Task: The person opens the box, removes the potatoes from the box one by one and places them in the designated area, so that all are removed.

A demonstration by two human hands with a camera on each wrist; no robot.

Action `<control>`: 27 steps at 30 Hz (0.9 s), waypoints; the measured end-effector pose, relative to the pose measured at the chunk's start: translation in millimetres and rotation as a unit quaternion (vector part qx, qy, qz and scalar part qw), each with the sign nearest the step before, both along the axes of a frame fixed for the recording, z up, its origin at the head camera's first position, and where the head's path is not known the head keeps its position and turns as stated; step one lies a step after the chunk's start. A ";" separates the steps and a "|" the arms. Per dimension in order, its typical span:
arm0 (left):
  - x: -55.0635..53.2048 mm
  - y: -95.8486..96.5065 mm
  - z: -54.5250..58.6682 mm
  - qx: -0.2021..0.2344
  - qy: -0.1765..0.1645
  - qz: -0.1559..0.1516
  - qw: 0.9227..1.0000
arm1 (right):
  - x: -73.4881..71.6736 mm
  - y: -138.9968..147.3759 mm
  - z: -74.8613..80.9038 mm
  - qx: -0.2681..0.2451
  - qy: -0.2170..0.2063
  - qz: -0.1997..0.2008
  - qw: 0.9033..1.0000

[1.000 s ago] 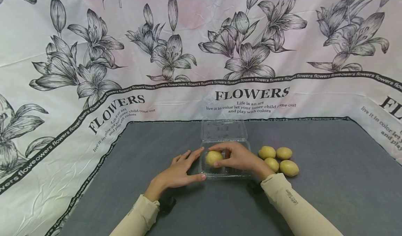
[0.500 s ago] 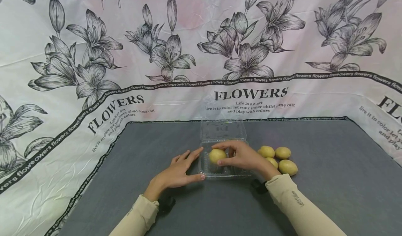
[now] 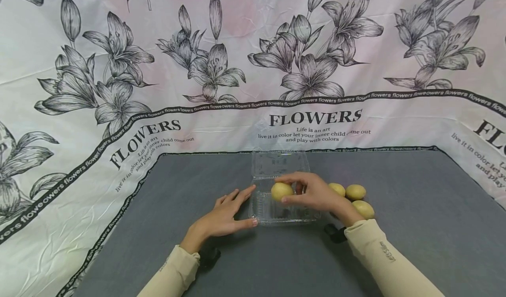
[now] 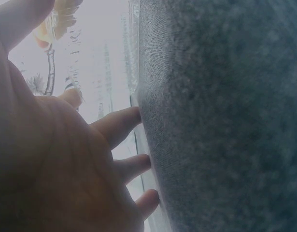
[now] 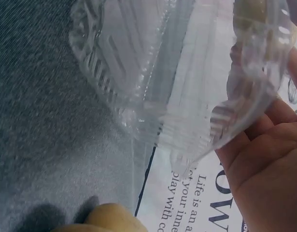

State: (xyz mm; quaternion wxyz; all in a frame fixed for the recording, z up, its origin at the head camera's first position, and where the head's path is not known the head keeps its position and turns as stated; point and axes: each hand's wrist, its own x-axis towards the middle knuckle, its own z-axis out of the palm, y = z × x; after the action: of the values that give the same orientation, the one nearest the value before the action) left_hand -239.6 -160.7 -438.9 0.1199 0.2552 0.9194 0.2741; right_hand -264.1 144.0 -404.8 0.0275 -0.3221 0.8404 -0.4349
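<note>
In the head view my right hand point(image 3: 310, 193) holds a yellow potato point(image 3: 281, 192) between thumb and fingers, over the left-middle part of a clear plastic clamshell box point(image 3: 272, 220). Through the box's clear wall point(image 5: 153, 125), the right wrist view shows the held potato point(image 5: 252, 17) blurred. My left hand point(image 3: 223, 218) spreads its fingers, with thumb and index fingertips right at the box's left edge. From the left wrist, the hand point(image 4: 66, 154) appears palm-on with its fingers extended. The box's lid point(image 3: 280, 163) stands raised at the back.
Several more yellow potatoes point(image 3: 356, 192) lie right of the box, one mostly hidden behind my right wrist. Two of them show as potatoes point(image 5: 112, 217) low in the right wrist view. A flower-printed cloth point(image 3: 221, 130) hangs behind the grey table point(image 3: 197, 169).
My right hand has drawn the potato rightward and upward from the box's left side. My left hand stays at the box's edge.
</note>
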 end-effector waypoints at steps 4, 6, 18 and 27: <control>0.0 0.2 0.3 -0.001 0.002 -0.001 1.000 | 0.7 3.7 -0.7 0.003 0.005 -0.001 1.000; -0.1 0.3 0.2 -0.002 0.002 -0.001 1.000 | 2.1 5.0 -0.3 0.004 0.006 -0.001 1.000; 0.7 0.8 1.2 -0.004 0.003 0.003 1.000 | 6.1 16.0 -0.6 0.008 0.019 -0.019 1.000; 1.6 0.1 1.6 -0.002 0.008 -0.003 1.000 | 9.4 27.9 -1.2 -0.003 0.027 -0.026 0.999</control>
State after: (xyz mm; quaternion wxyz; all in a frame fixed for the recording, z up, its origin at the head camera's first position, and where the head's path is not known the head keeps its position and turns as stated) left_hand -237.9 -160.5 -437.3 0.1141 0.2594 0.9203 0.2698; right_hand -254.7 171.9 -406.0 -0.0077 -0.3122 0.8474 -0.4294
